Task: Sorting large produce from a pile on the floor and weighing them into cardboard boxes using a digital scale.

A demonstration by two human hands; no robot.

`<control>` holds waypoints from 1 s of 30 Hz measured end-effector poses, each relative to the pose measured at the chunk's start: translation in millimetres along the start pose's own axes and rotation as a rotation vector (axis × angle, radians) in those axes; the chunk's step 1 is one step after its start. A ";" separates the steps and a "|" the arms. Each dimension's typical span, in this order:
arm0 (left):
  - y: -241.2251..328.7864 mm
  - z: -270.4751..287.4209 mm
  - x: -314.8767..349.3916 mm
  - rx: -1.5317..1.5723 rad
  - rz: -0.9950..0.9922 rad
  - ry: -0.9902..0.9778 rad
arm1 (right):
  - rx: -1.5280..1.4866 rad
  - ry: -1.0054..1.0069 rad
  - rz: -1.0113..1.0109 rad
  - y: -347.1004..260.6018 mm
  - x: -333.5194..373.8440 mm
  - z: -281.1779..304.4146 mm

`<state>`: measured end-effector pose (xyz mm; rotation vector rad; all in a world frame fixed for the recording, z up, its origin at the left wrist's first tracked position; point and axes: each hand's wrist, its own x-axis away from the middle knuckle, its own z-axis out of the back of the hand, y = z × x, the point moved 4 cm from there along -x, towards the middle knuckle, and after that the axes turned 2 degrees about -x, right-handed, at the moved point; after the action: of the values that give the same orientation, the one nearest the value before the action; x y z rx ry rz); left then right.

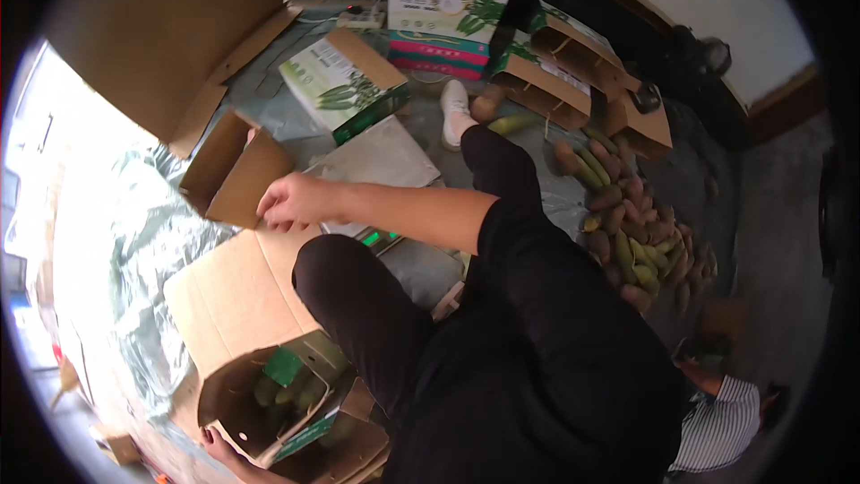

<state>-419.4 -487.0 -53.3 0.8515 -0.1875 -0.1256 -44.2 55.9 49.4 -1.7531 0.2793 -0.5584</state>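
Observation:
My left hand (218,445) grips the edge of an open cardboard box (228,394) at the lower left. Long green vegetables (282,394) and a green card (283,366) lie inside it, and its wide flap (224,296) is folded outward. My right hand (297,201) reaches left across my bent knee, fingers loosely bent and a little apart, with nothing visible in them. Its fingertips are at the lower corner of a smaller brown box (246,181); whether they touch it I cannot tell. Beside that wrist is a scale (390,151) with a lit green display.
Brown tubers and green gourd-like vegetables (640,251) are heaped at the right. Printed cartons (336,85) stand at the back, with opened ones (546,94) nearby. A tall cardboard sheet (161,36) rises far left, above crumpled plastic (161,278). Someone in a striped shirt (719,426) is lower right.

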 end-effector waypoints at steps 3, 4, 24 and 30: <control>91.8 -68.2 18.7 0.075 -0.164 -0.054 | 0.013 0.204 0.037 -8.8 47.3 89.1; 130.0 -80.6 24.7 0.055 -0.269 -0.046 | 0.020 0.280 0.045 -13.6 64.3 113.6; 399.3 -378.9 252.3 -0.334 -0.869 -0.816 | -0.264 1.353 -0.219 175.0 343.9 416.6; 402.9 -391.3 249.7 -0.379 -0.910 -0.744 | -0.350 1.502 -0.234 200.3 344.6 468.1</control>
<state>-77.7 17.4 28.0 0.4211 -0.4432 -1.2998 509.2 238.2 -147.0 -1.3464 1.2546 -2.0319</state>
